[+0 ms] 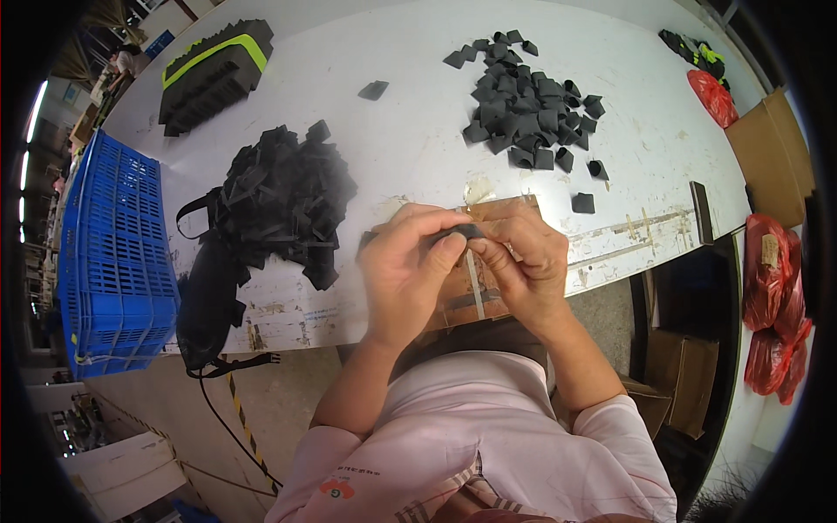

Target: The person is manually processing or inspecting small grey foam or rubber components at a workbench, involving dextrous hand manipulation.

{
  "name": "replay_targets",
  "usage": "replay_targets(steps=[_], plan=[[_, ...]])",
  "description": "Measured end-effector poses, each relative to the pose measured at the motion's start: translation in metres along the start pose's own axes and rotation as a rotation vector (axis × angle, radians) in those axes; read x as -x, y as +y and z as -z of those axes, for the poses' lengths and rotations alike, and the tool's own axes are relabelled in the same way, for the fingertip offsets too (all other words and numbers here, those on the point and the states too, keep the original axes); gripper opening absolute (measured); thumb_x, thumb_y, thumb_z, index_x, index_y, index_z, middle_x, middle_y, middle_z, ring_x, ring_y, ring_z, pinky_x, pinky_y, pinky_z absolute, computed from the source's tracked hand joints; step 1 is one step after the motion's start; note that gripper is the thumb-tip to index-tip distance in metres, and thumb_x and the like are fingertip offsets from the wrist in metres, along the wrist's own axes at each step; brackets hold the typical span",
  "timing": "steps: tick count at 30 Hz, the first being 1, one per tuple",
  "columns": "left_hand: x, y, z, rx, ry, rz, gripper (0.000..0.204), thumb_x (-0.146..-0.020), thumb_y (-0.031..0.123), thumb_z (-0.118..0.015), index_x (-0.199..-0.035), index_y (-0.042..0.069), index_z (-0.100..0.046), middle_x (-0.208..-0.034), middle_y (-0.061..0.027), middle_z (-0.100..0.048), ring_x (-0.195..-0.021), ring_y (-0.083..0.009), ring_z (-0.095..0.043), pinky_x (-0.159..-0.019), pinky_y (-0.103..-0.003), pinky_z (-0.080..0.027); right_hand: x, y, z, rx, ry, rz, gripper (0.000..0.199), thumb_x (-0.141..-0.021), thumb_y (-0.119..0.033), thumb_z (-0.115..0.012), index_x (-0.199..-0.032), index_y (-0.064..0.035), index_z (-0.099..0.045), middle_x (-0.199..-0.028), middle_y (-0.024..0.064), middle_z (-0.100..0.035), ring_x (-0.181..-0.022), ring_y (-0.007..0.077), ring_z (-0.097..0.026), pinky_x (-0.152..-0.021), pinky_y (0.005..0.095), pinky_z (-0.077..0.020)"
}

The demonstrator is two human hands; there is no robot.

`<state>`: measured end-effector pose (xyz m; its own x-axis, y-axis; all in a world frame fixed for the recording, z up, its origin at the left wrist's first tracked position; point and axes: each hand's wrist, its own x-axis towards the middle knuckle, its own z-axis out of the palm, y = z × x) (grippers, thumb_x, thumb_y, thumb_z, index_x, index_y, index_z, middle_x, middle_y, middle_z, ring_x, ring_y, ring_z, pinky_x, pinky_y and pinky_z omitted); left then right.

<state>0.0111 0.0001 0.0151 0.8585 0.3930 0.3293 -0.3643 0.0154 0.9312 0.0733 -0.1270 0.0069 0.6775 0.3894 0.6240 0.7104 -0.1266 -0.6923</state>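
Close together at the table's front edge, my left hand (pixel 401 261) and my right hand (pixel 527 261) pinch a small black piece of material (pixel 466 232) between thumbs and fingers. My fingers cover most of it, so its full shape is hidden. Under the hands lies a brown board (pixel 453 292) with a pale strip across it. To the left is a heap of black strap-like pieces (pixel 288 192). Beyond my right hand, small dark grey pieces (pixel 523 109) curled into loops are spread in a pile, and a single dark piece (pixel 373 91) lies apart from them.
A blue plastic crate (pixel 118 261) stands at the table's left edge. At the far left sits a dark stack with a yellow-green band (pixel 218 57). A black strap with a buckle (pixel 248 362) hangs over the front edge. Cardboard (pixel 772 157) and red bags (pixel 767 296) are on the right.
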Motion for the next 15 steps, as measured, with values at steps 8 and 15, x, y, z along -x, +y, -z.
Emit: replay_targets(steps=[8,15], plan=[[-0.007,-0.002,0.003,-0.274,-0.053,-0.291,0.008,-0.075,0.002,-0.062,-0.082,0.000,-0.061,-0.074,-0.0067,-0.057,-0.065,-0.0139,-0.052,-0.056,-0.023,-0.041,-0.010,-0.005,0.008,-0.141,-0.148,-0.072,0.011,-0.070,-0.006,-0.066,-0.079,-0.0014,-0.060,-0.068,0.0076,-0.056,-0.061,0.0198,-0.052,-0.051,0.0278,-0.0413],[-0.004,-0.012,0.005,-0.232,-0.007,-0.303,0.005,-0.075,0.000,-0.060,-0.080,-0.001,-0.060,-0.072,-0.0071,-0.057,-0.064,-0.0142,-0.052,-0.056,-0.023,-0.041,-0.008,-0.007,-0.003,0.158,-0.056,0.183,0.013,-0.063,0.000,-0.064,-0.071,-0.0015,-0.055,-0.062,0.0075,-0.046,-0.054,0.0221,-0.043,-0.045,0.0317,-0.0356]])
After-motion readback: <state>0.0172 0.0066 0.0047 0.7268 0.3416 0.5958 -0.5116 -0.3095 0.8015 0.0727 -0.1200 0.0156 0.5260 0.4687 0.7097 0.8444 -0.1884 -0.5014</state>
